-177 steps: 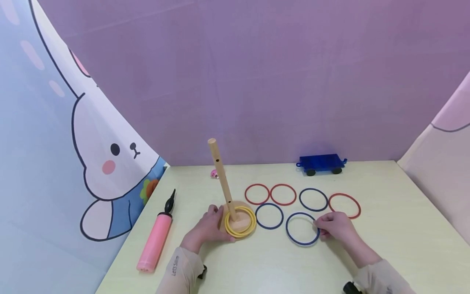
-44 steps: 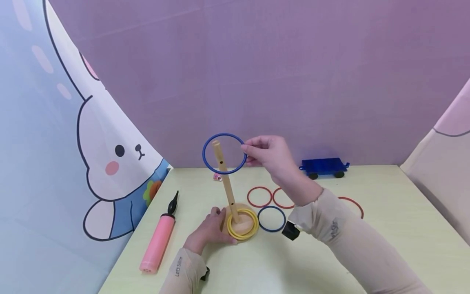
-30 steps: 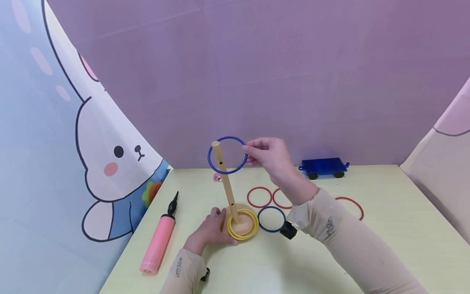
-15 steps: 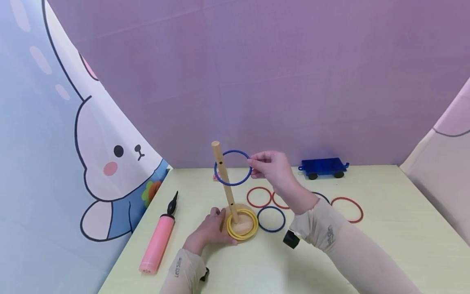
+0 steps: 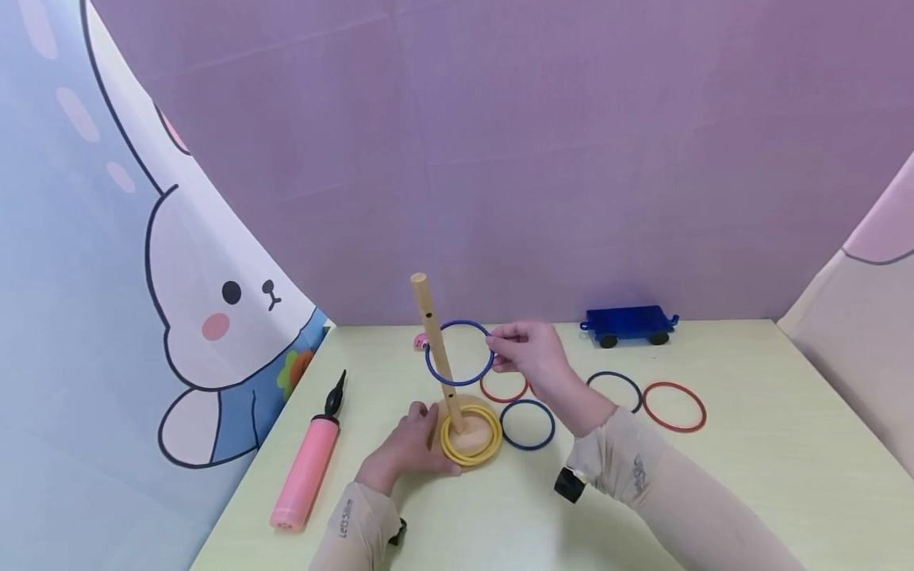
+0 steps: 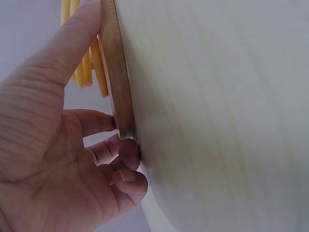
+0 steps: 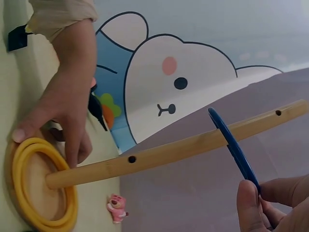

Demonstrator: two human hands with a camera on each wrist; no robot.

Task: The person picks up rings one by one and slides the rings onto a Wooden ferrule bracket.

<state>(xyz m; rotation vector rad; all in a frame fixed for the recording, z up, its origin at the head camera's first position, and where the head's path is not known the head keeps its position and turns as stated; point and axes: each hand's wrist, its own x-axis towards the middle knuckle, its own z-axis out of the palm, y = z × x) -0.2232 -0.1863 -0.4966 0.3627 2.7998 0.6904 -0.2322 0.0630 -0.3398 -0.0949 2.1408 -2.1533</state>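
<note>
A wooden post (image 5: 437, 349) rises from a round wooden base (image 5: 474, 432) on the table. Several yellow rings (image 5: 469, 463) lie around the foot of the post. My left hand (image 5: 407, 446) grips the left edge of the base; in the left wrist view its thumb lies over the top and its fingers (image 6: 99, 122) curl at the rim. A blue ring (image 5: 459, 385) encircles the post partway up, held in the air. My right hand (image 5: 534, 354) pinches that ring's right side between thumb and fingertips. The right wrist view shows the blue ring (image 7: 235, 147) tilted across the post.
Right of the base lie another blue ring (image 5: 528, 449), red rings partly behind my right hand, a further blue ring (image 5: 614, 373) and a red ring (image 5: 674, 431). A blue toy wagon (image 5: 628, 323), pink hand pump (image 5: 307, 476) and small pink bear figure (image 7: 116, 208) stand about.
My right hand has picked the blue ring off the table, brought it left over the post's top and lowered it along the post. My left hand keeps its place on the base.
</note>
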